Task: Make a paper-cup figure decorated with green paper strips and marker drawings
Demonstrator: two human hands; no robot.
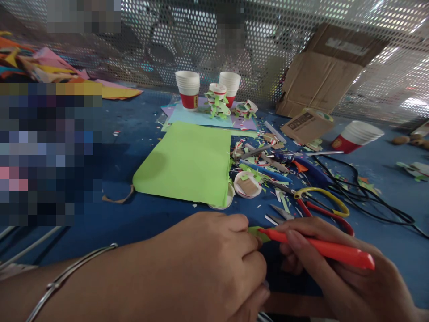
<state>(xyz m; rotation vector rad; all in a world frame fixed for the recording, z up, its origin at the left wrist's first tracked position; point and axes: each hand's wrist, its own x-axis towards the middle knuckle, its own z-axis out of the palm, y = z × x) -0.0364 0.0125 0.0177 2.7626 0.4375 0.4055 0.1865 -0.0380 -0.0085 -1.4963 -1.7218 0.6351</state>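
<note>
My right hand [351, 273] is closed around a red marker pen [328, 250], its tip pointing left. The tip touches or nearly touches a small green paper piece [264, 234] at the fingertips of my left hand [217, 259]. The left fingers are curled around that piece, and most of it is hidden behind them. Just beyond both hands lie scissors with yellow and red handles [321, 201], blades to the left. A large light green paper sheet [187, 163] lies farther off, left of a white paper disc with a cardboard patch [247, 184].
Paper cup stacks [189, 91] stand at the back, and another cup stack [357, 136] leans at right. Paper scraps, a blue glue gun [310, 167] and its black cable [378, 201] spread over the blue table. A cardboard box [325, 76] rests against the perforated metal screen [150, 44].
</note>
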